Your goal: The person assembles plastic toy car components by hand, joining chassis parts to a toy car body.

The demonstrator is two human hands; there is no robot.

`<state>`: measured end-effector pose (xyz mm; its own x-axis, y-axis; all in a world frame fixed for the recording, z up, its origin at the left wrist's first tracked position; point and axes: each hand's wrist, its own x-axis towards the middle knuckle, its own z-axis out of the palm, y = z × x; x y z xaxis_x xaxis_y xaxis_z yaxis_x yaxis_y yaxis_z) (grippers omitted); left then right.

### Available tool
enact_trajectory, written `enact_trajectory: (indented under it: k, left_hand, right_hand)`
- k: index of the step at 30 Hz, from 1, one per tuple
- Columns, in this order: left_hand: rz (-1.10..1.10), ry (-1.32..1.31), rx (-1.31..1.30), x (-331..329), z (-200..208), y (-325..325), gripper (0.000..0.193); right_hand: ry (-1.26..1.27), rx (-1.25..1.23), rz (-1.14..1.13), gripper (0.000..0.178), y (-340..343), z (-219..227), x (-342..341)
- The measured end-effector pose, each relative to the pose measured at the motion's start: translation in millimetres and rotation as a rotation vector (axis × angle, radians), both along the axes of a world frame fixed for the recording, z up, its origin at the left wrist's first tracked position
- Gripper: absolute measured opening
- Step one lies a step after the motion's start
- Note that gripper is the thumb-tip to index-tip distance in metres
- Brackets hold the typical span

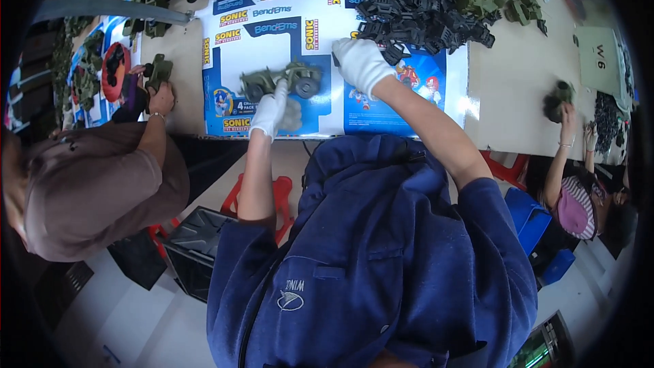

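Left of the black pile [426,17], the left hand [270,112] grips a toy vehicle [296,78], likely light, stiff, best held mid-body; whether the right hand [363,65] grips is unclear.

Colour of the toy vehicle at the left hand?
Toy vehicle: olive green, somewhat motion-blurred; shows best in the head view.

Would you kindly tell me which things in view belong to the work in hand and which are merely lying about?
Seemingly part of the work:
- green toy vehicle, in the left hand
- black parts pile, beside the right hand
- printed cardboard, beneath the hands

Seemingly just about:
- red stool, by the left forearm
- black crate, left of the person
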<state>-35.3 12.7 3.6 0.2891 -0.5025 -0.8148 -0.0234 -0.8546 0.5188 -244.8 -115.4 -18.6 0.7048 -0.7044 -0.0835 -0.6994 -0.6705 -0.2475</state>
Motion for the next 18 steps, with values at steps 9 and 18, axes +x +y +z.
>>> enact_trajectory:
  k: [9,18]
  left_hand:
    - [-0.991,-0.510,-0.337,-0.4,69.0,-37.1,0.086]
    - [-0.758,-0.394,-0.379,-31.2,13.8,-14.9,0.098]
  right_hand:
    - [-0.168,-0.031,0.367,0.033,58.3,48.1,-150.0]
    - [-0.222,0.245,-0.249,0.057,96.9,49.1,-171.5]
